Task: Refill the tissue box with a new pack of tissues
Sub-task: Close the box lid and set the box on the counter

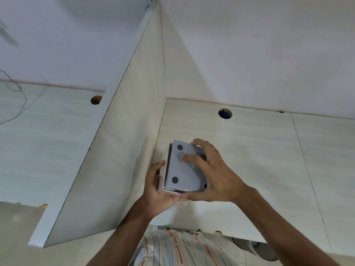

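The tissue box (179, 169) is upside down above the desk, its grey bottom panel with dark round feet facing me inside a white shell. My left hand (156, 189) cups the box's left side and near edge from below. My right hand (213, 173) lies over the grey panel, one fingertip pressing into its middle and the thumb at the near edge. No tissue pack is in view.
A pale wood-grain desk (249, 150) meets a white wall. A tall divider panel (124, 141) stands just left of the box. Cable holes (225, 113) (96, 100) pierce the desk at the back. A thin cable (17, 96) hangs at far left. A metal bin (257, 248) sits on the floor.
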